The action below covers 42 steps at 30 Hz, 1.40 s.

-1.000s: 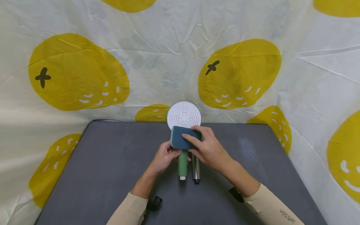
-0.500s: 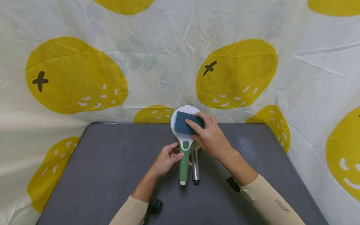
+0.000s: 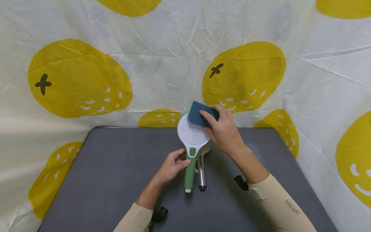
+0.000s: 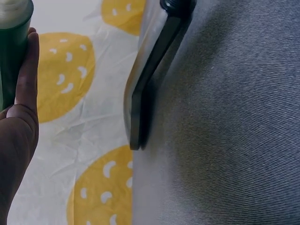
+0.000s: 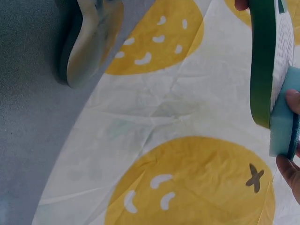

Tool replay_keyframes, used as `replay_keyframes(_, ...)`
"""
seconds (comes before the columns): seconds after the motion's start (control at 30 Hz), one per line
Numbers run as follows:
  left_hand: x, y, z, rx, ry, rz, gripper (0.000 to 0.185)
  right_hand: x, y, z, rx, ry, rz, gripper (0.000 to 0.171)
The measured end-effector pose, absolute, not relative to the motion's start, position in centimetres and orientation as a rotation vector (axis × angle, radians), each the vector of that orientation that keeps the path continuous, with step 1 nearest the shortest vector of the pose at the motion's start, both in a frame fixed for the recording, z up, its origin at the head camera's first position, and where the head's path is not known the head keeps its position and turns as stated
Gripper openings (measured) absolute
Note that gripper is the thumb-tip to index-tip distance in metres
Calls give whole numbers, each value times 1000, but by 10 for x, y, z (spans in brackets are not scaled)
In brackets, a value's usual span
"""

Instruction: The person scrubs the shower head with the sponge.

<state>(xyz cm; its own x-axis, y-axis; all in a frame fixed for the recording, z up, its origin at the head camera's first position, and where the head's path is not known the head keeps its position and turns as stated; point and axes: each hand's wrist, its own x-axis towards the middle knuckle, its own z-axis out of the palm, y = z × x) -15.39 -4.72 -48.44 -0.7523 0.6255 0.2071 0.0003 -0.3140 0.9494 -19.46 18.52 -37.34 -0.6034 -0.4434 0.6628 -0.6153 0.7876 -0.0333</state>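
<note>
Fingers (image 3: 180, 154) of left hand (image 3: 171, 167) curled round green handle of shower head (image 3: 192, 137), held upright above grey surface (image 3: 110, 174). Fingers (image 3: 209, 117) of right hand (image 3: 224, 132) pinching blue sponge (image 3: 199, 117), pressed against top rim of shower head, upper right of white spray face. Second, metal shower head (image 3: 202, 172) lying flat on surface directly behind and right of green shower head; only chrome handle and a sliver of its head visible, rest hidden. Both palms turned away from head camera, so contact under sponge not visible.

From left wrist view: only heel of left hand and a thumb edge (image 4: 29, 65), green handle cut off at top left corner; metal shower head seen edge-on as a dark strip (image 4: 145, 79). From right wrist view: green shower head seen edge-on at right (image 5: 261, 61), sponge (image 5: 282, 122) touching its white face, fingertips mostly cropped at frame edge; metal shower head blurred at upper left (image 5: 86, 42). Yellow-fruit cloth (image 3: 81, 77) behind surface, wrinkled. Small black objects by both sleeves, below shower head, hard to identify.
</note>
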Motion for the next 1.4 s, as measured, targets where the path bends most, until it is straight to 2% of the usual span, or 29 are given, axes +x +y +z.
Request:
replay_keyframes(0.4, -157, -48, -481, 811, 1519, 2179, 51, -165, 174, -395, 1032, -2358, 408, 59)
replay_keyframes(0.67, -158, -50, -480, 862, 1493, 2224, 44, -146, 166, -408, 1107, -2334, 358, 62)
replay_keyframes(1.17, -158, -50, -478, 850, 1496, 2185, 53, -180, 177, -383, 969, -2351, 331, 61)
replay_keyframes(1.4, -158, -49, -483, 823, 1523, 2191, 47, -191, 184, -372, 940, -2355, 377, 62)
